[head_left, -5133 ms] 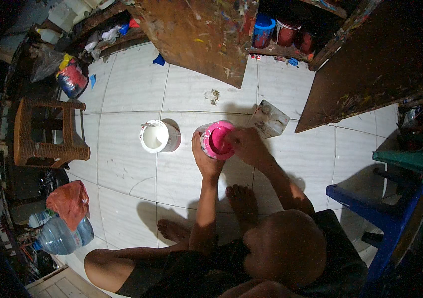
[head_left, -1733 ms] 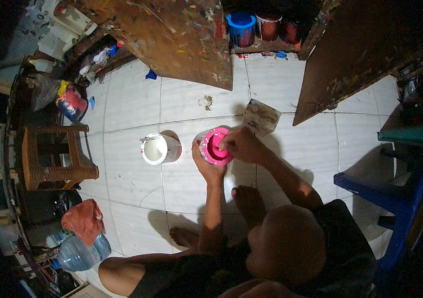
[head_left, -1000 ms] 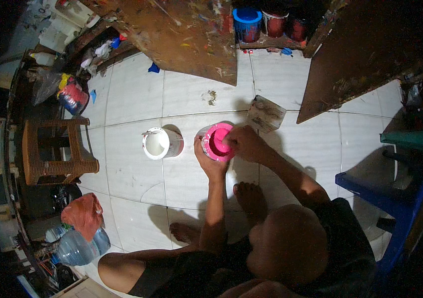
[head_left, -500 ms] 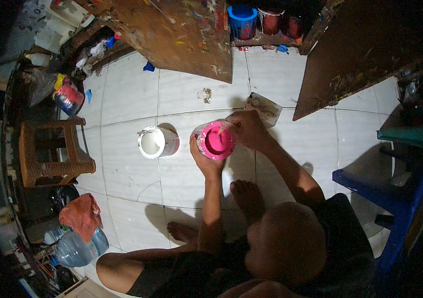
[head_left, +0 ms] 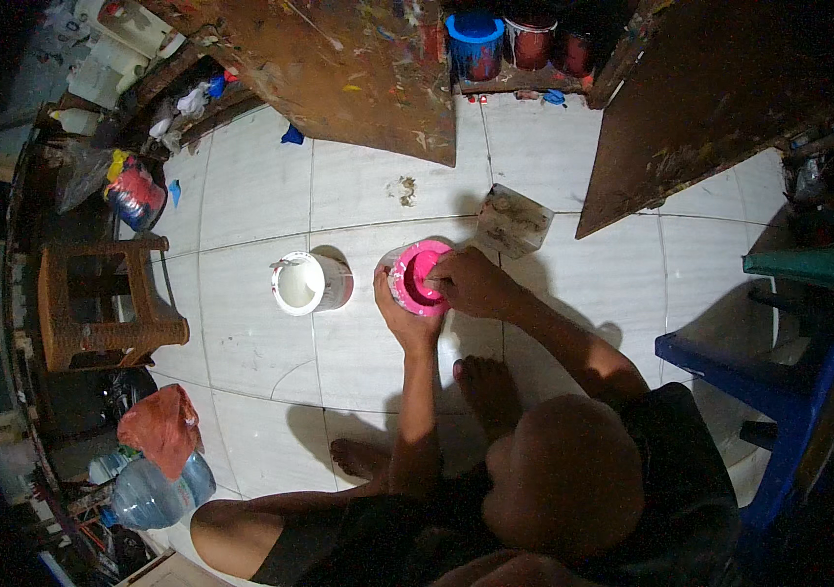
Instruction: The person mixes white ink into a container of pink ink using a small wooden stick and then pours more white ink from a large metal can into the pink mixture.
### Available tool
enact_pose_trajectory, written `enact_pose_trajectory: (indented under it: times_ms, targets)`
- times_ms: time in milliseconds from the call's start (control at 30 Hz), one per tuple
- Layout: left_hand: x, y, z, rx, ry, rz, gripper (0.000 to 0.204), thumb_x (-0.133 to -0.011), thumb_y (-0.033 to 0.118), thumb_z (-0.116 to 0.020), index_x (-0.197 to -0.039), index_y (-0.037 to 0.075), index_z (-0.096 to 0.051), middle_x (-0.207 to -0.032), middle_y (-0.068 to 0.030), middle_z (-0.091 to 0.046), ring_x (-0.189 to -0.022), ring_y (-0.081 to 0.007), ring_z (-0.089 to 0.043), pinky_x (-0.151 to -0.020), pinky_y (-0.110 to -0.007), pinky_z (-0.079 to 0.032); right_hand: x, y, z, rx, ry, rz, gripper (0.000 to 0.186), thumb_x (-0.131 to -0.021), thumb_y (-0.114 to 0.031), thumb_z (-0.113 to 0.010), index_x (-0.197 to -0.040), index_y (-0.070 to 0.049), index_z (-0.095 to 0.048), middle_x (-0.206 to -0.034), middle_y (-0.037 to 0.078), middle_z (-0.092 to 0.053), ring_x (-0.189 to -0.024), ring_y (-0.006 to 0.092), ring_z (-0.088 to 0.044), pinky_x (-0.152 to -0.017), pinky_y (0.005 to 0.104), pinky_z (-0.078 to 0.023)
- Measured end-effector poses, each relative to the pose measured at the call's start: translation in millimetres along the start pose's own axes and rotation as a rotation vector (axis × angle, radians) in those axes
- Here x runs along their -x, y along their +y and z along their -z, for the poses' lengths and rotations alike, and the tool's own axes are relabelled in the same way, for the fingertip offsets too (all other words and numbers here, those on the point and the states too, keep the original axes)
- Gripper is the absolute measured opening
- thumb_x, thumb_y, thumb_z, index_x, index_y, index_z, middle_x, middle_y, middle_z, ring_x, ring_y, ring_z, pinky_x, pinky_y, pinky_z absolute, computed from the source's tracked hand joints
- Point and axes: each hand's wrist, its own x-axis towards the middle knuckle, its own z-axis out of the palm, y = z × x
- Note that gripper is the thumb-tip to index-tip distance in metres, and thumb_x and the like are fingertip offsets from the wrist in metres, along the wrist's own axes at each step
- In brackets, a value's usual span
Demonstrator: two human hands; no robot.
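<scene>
My left hand (head_left: 407, 321) is wrapped round the near left side of a paint pot (head_left: 421, 248) with a bright pink, paint-smeared rim and pink paint inside. Over the pot's right side, my right hand (head_left: 480, 284) is closed in a pinch, its fingertips at the opening. Whatever those fingers hold is hidden by the hand and too small to name. A white paint pot (head_left: 342, 282) stands on the tiles to the left, pale paint inside and something thin across its rim.
Beyond my right hand lies a stained flat rectangular piece (head_left: 515, 221). Two paint-spattered brown panels (head_left: 378, 88) stand ahead, with a blue-rimmed pot (head_left: 476, 49) between them. A brown stool (head_left: 113, 303) is at left, a blue stool (head_left: 730, 362) at right. Water bottles (head_left: 148, 492) lie lower left.
My right hand has moved from the pot's far right rim toward me and over its opening, uncovering more of the flat piece behind. My left hand stays on the pot.
</scene>
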Motion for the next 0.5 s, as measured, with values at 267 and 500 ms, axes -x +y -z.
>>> enact_pose_trajectory:
  times_ms: [267, 500]
  targets:
    - [-0.1, -1.7, 0.7, -0.123, 0.05, -0.108, 0.11, -0.062, 0.025, -0.097, -0.149, -0.006, -0.036, -0.142, -0.0172, -0.052, -0.131, -0.029, -0.053, -0.115, -0.04, -0.041, -7.0, 1.7, 21.7, -0.112, 0.089, -0.202, 0.013, -0.083, -0.013, -0.067, -0.083, -0.001, -0.073, -0.078, 0.022, -0.069, -0.071, 0.0298, -0.07, -0.069, 0.0421, -0.053]
    - [6.6, -2.8, 0.1, 0.007, 0.05, -0.053, 0.104, -0.07, 0.035, -0.092, -0.149, -0.005, -0.037, -0.149, -0.0262, -0.046, -0.14, -0.0443, -0.043, -0.119, -0.049, -0.034, -10.0, 2.1, 19.1, -0.255, 0.147, -0.419, 0.011, -0.081, -0.013, -0.073, -0.086, -0.005, -0.077, -0.082, 0.015, -0.075, -0.08, 0.0247, -0.073, -0.08, 0.0439, -0.056]
